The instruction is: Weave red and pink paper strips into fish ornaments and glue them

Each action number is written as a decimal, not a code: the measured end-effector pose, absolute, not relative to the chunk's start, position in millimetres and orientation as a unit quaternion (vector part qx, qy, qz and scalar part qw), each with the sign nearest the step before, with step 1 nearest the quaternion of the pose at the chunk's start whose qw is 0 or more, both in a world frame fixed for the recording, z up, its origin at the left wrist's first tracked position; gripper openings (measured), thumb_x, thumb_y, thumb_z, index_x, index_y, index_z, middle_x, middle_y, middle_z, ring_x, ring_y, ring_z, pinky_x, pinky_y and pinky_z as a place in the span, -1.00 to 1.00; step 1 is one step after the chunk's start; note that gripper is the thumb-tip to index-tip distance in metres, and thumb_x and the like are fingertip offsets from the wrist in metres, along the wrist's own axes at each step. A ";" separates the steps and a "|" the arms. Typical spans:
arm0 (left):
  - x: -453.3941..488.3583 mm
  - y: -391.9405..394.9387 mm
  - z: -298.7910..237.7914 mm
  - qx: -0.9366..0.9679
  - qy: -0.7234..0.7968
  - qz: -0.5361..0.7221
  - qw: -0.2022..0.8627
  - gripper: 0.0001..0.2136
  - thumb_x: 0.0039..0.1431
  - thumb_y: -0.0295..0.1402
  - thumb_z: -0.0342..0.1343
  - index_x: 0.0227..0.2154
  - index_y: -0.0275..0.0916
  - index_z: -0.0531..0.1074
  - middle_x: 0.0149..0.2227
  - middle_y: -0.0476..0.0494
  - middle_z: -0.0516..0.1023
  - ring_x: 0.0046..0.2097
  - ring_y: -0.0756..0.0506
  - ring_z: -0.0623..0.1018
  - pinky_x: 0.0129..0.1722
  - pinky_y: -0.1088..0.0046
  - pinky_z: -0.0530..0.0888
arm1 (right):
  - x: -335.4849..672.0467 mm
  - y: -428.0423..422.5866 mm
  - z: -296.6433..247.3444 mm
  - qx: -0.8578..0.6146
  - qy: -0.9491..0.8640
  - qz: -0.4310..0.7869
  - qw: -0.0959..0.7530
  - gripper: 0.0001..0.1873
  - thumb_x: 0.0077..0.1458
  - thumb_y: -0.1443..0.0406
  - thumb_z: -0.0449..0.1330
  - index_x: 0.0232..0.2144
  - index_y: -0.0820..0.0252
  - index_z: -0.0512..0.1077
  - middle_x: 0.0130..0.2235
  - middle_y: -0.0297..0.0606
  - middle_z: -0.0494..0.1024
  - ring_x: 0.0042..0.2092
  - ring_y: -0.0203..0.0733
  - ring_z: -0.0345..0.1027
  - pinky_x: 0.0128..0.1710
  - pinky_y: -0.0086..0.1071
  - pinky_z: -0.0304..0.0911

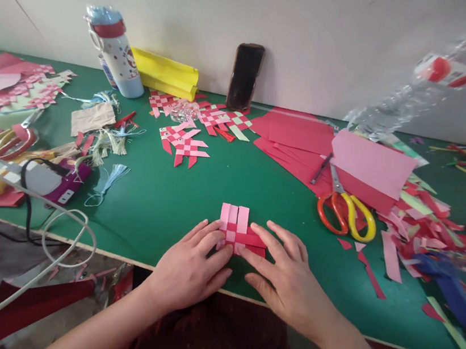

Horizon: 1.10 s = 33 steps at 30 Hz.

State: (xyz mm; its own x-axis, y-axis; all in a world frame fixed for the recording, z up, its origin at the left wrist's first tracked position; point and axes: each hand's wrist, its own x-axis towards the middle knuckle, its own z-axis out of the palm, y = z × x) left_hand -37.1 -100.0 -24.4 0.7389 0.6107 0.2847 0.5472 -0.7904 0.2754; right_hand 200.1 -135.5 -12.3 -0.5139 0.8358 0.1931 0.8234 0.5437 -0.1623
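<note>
A small woven piece of pink and red paper strips [232, 229] lies flat near the table's front edge, with pink ends pointing away from me and red ends to the right. My left hand [193, 265] rests over its left side, fingers stretched out and pressing it down; part of the weave is hidden beneath them. From the right, my right hand [282, 268] touches the lower and right edges with spread fingertips, the thumb apart from the paper. Farther back lie woven paper fish [186, 146] in pink and red.
Scissors with orange and yellow handles [345, 211] lie right, beside red paper sheets [291, 132] and paper scraps [429, 229]. A bottle [118, 58], yellow paper [166, 74] and a phone [244, 75] stand by the wall. Left are tassels [113, 179], a purple power strip [66, 182] and cables.
</note>
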 end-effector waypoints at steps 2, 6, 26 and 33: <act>-37.2 -99.9 -24.6 0.928 0.312 0.182 0.087 -0.71 0.29 -0.28 0.03 0.00 -0.28 0.39 0.00 -0.27 0.46 0.27 -0.28 0.32 0.27 0.02 0.29 | 200.3 -138.3 -12.4 -0.476 -0.870 0.025 0.125 -0.62 0.28 0.18 0.07 0.11 -0.04 0.43 0.28 -0.06 0.22 0.28 0.25 -0.03 0.11 0.18 0.11; -36.9 -100.9 -24.7 0.927 0.312 0.193 0.077 -0.71 0.29 -0.29 0.03 0.01 -0.27 0.38 0.00 -0.26 0.46 0.28 -0.28 0.30 0.28 0.02 0.28 | 203.1 -139.4 -12.2 -0.505 -0.847 0.035 0.159 -0.67 0.30 0.20 0.05 0.01 -0.03 0.52 0.25 -0.12 0.29 0.27 0.16 0.03 0.13 0.09 0.11; -37.9 -98.8 -24.1 0.936 0.297 0.170 0.079 -0.64 0.30 -0.26 0.02 0.13 -0.13 0.34 0.00 -0.24 0.37 0.23 -0.26 0.34 0.22 0.03 0.34 | 201.3 -132.1 -17.7 -0.537 -0.826 0.018 0.172 -0.67 0.32 0.19 0.02 -0.02 0.01 0.53 0.13 -0.17 0.48 0.18 0.09 0.20 0.09 0.04 0.15; -36.6 -98.8 -21.9 0.935 0.299 0.175 0.075 -0.68 0.29 -0.26 0.04 0.08 -0.12 0.39 0.07 -0.22 0.39 0.23 -0.25 0.33 0.23 0.03 0.32 | 203.2 -132.7 -17.3 -0.516 -0.840 -0.011 0.164 -0.60 0.34 0.23 0.00 0.14 0.19 0.39 0.18 -0.13 0.44 0.23 0.02 0.18 0.15 -0.04 0.12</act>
